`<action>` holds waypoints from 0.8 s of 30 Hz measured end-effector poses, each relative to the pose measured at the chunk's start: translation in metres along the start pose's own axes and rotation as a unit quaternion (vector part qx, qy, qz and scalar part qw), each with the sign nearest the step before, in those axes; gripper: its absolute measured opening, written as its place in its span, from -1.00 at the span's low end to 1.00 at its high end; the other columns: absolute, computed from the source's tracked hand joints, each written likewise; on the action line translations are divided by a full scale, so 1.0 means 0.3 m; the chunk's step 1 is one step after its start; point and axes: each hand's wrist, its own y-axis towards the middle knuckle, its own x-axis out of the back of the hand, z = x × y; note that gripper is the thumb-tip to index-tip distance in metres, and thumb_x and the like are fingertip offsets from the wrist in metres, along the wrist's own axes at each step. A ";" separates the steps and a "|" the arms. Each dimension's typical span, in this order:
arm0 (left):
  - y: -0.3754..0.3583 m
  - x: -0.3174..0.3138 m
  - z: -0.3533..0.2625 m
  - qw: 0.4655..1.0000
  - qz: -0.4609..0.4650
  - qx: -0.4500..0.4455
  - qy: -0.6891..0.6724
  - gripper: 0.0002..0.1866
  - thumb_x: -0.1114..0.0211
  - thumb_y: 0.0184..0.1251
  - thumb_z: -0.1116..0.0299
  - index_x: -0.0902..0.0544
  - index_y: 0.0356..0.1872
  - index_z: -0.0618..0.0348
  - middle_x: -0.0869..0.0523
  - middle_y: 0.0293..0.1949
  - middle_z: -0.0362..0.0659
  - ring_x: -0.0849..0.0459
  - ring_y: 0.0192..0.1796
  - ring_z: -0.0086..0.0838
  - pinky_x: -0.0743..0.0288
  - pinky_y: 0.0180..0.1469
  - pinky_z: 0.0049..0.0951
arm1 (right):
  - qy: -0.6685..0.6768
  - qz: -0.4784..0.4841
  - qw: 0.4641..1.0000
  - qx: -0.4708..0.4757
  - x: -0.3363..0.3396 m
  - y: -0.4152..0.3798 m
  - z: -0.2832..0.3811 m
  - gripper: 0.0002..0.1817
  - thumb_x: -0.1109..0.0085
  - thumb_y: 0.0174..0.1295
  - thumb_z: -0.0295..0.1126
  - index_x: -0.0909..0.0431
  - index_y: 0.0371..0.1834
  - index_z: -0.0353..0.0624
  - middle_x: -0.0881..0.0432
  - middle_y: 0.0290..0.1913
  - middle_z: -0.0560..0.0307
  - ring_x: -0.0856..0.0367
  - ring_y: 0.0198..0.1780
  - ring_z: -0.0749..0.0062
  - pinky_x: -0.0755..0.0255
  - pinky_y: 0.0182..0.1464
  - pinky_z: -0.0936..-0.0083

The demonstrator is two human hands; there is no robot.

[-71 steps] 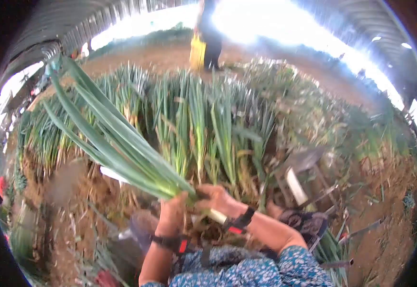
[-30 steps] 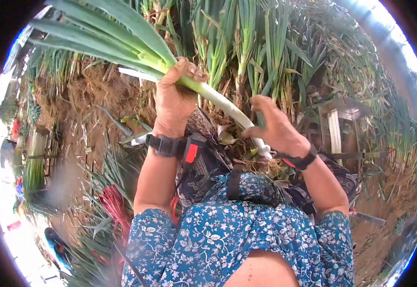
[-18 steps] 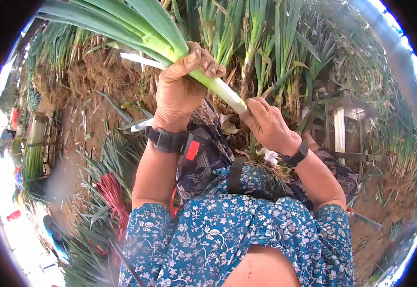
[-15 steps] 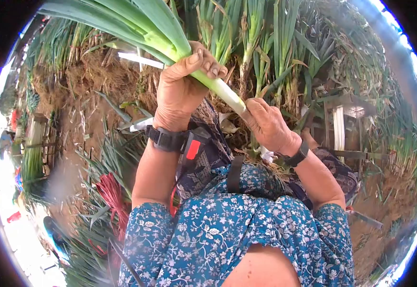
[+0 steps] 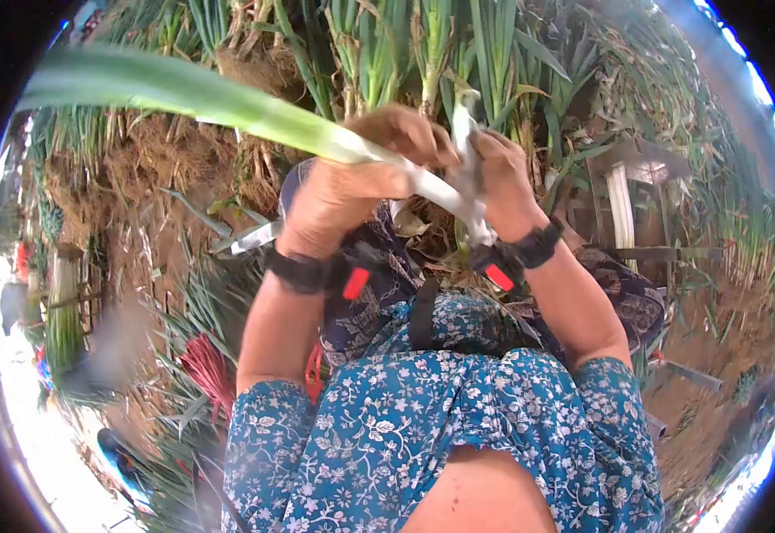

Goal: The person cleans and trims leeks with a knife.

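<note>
A long green onion (image 5: 285,124) lies across my left hand (image 5: 347,182), whose fingers are wrapped round its pale shank. Its green leaves stretch to the upper left, blurred by motion. The white lower end (image 5: 445,194) slants down to the right, close to my right hand (image 5: 504,173). Between the right thumb and fingers is a pale strip of outer layer (image 5: 464,124), sticking upward beside the shank. Blur hides whether that strip is still joined to the onion.
Green onions (image 5: 378,58) with roots stand bunched in front. A red bundle of ties (image 5: 207,369) lies at the left among leaves. Small metal frames (image 5: 645,169) hold white stalks at the right. Brown soil (image 5: 139,266) carries scattered scraps.
The onion has tipped flatter, and my left hand has come lower. My right hand has turned upward, now with a pale strip rising from its fingers. The view has shifted slightly.
</note>
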 end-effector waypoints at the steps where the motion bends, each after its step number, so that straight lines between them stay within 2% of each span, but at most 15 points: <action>1: -0.021 -0.009 0.023 0.995 -0.048 0.068 -0.058 -0.58 -0.38 0.03 0.00 -0.49 -0.39 0.15 -0.60 -0.38 -0.06 -0.60 -0.21 -0.20 -0.41 0.03 -0.11 | -0.014 0.022 1.000 0.008 -0.021 0.006 0.017 -0.79 0.07 0.32 -0.35 -0.46 -0.22 -0.29 -0.56 -0.42 0.15 -0.48 -0.53 0.54 -0.42 -0.44 0.57; 3: -0.018 -0.034 0.030 0.986 -0.116 0.026 -0.114 -0.61 -0.32 0.10 0.00 -0.42 -0.49 0.09 -0.50 -0.54 -0.16 -0.55 -0.37 -0.29 -0.39 0.02 -0.12 | -0.050 0.002 0.998 0.030 -0.057 0.041 0.032 -0.78 0.08 0.34 -0.32 -0.44 -0.23 -0.28 -0.56 -0.41 0.11 -0.47 -0.55 0.53 -0.42 -0.45 0.57; 6: -0.043 -0.006 0.008 0.992 -0.093 -0.026 -0.082 -0.58 -0.13 0.26 -0.04 -0.27 -0.60 0.00 -0.27 -0.69 -0.30 -0.33 -0.56 -0.46 -0.37 -0.10 -0.24 | -0.018 -0.010 1.000 -0.021 -0.024 0.064 0.097 -0.79 0.15 0.36 -0.37 -0.40 -0.23 -0.32 -0.56 -0.44 0.08 -0.50 -0.53 0.44 -0.43 -0.44 0.50; 7: -0.055 -0.011 -0.013 0.987 -0.111 -0.049 -0.107 -0.58 -0.09 0.29 -0.01 -0.25 -0.62 -0.02 -0.24 -0.70 -0.33 -0.27 -0.58 -0.50 -0.31 -0.22 -0.33 | -0.187 -0.032 0.979 0.081 0.023 0.098 0.087 -0.80 0.14 0.34 -0.37 -0.39 -0.21 -0.31 -0.57 -0.43 0.05 -0.51 -0.51 0.37 -0.43 -0.43 0.45; 9: -0.092 0.022 -0.065 0.984 -0.118 -0.064 -0.118 -0.60 -0.07 0.32 0.05 -0.24 -0.64 -0.03 -0.22 -0.71 -0.35 -0.23 -0.58 -0.54 -0.21 -0.32 -0.40 | -0.495 -0.077 0.823 0.268 0.161 0.192 0.015 -0.81 0.12 0.32 -0.38 -0.36 -0.15 -0.29 -0.58 -0.41 0.00 -0.55 -0.49 0.23 -0.43 -0.40 0.36; 10: -0.093 0.007 -0.097 0.979 -0.157 -0.083 -0.096 -0.62 -0.07 0.32 0.08 -0.24 -0.64 -0.03 -0.22 -0.72 -0.35 -0.21 -0.59 -0.55 -0.18 -0.34 -0.42 | -0.560 -0.070 0.753 0.340 0.211 0.173 -0.010 -0.85 0.09 0.25 -0.40 -0.41 -0.20 -0.21 -0.56 -0.33 -0.21 -0.55 -0.31 -0.16 -0.39 -0.23 0.06; 12: -0.091 -0.028 -0.139 0.966 -0.222 -0.106 -0.084 -0.65 -0.07 0.32 0.19 -0.25 -0.66 -0.05 -0.20 -0.74 -0.38 -0.17 -0.62 -0.59 -0.13 -0.37 -0.48 | -0.711 -0.036 0.632 0.306 0.356 0.178 -0.071 -0.89 0.08 0.18 -0.45 -0.38 -0.25 -0.19 -0.55 -0.30 -0.14 -0.57 -0.27 -0.12 -0.42 -0.25 0.10; 15: -0.146 0.005 -0.287 0.949 -0.181 -0.210 -0.150 -0.68 -0.10 0.27 0.29 -0.25 -0.67 -0.04 -0.19 -0.72 -0.45 -0.13 -0.63 -0.68 -0.04 -0.47 -0.56 | -0.747 -0.073 0.623 0.220 0.753 0.174 -0.177 -0.91 0.10 0.19 -0.45 -0.41 -0.30 -0.14 -0.56 -0.28 -0.13 -0.55 -0.25 -0.10 -0.41 -0.25 0.11; 17: -0.161 0.049 -0.382 0.941 -0.228 -0.200 -0.151 -0.67 -0.12 0.25 0.34 -0.24 -0.68 -0.05 -0.17 -0.71 -0.43 -0.12 -0.61 -0.65 -0.08 -0.42 -0.56 | -0.628 -0.076 0.774 0.040 0.851 0.141 -0.215 -0.85 0.01 0.20 -0.34 -0.46 -0.30 -0.18 -0.57 -0.23 -0.14 -0.56 -0.17 -0.07 -0.43 -0.22 0.15; 18: -0.152 0.054 -0.378 0.932 -0.253 -0.209 -0.151 -0.67 -0.11 0.26 0.35 -0.24 -0.69 -0.04 -0.17 -0.70 -0.41 -0.13 -0.60 -0.64 -0.09 -0.39 -0.56 | -0.827 0.000 0.561 -0.026 0.748 0.062 -0.122 -0.79 -0.03 0.19 -0.28 -0.48 -0.28 -0.21 -0.58 -0.19 -0.14 -0.56 -0.13 -0.08 -0.44 -0.21 0.15; 19: -0.125 0.074 -0.368 0.924 -0.273 -0.222 -0.152 -0.66 -0.11 0.27 0.37 -0.23 -0.69 -0.04 -0.16 -0.70 -0.40 -0.13 -0.58 -0.63 -0.10 -0.36 -0.56 | -0.858 0.089 0.501 -0.071 0.723 0.073 -0.110 -0.51 -0.14 0.15 -0.18 -0.42 0.08 -0.25 -0.51 0.05 -0.16 -0.59 -0.14 -0.03 -0.43 -0.10 0.11; 21: -0.103 0.122 -0.332 0.931 -0.269 -0.202 -0.144 -0.65 -0.12 0.27 0.38 -0.25 -0.70 -0.01 -0.18 -0.69 -0.37 -0.17 -0.56 -0.59 -0.20 -0.29 -0.48 | -0.744 0.043 0.641 0.185 0.663 0.075 -0.152 -0.41 -0.20 0.12 -0.19 -0.33 0.20 -0.23 -0.49 0.09 -0.14 -0.63 -0.17 0.07 -0.46 -0.11 0.13; 22: -0.087 0.118 -0.305 0.917 -0.308 -0.189 -0.169 -0.64 -0.13 0.26 0.39 -0.25 -0.71 0.00 -0.17 -0.69 -0.37 -0.17 -0.55 -0.58 -0.22 -0.27 -0.46 | -0.588 0.084 0.800 0.085 0.615 0.079 -0.114 -0.37 -0.22 0.12 -0.21 -0.29 0.24 -0.23 -0.47 0.12 -0.13 -0.59 -0.07 0.16 -0.46 -0.06 0.21; 23: -0.070 0.116 -0.275 0.901 -0.345 -0.174 -0.196 -0.63 -0.14 0.26 0.41 -0.25 -0.73 0.01 -0.17 -0.69 -0.37 -0.18 -0.55 -0.56 -0.24 -0.25 -0.43 | -0.396 0.117 0.911 -0.019 0.449 0.048 -0.039 -0.33 -0.24 0.11 -0.23 -0.25 0.27 -0.24 -0.45 0.15 -0.12 -0.55 0.03 0.26 -0.46 -0.01 0.30; 24: -0.054 0.122 -0.244 0.896 -0.363 -0.166 -0.195 -0.63 -0.15 0.26 0.39 -0.26 -0.73 0.02 -0.19 -0.69 -0.36 -0.21 -0.55 -0.55 -0.28 -0.23 -0.40 | -0.264 0.183 0.947 0.025 0.366 0.038 -0.043 -0.33 -0.26 0.10 -0.28 -0.25 0.27 -0.24 -0.46 0.14 -0.07 -0.53 0.03 0.34 -0.46 0.00 0.39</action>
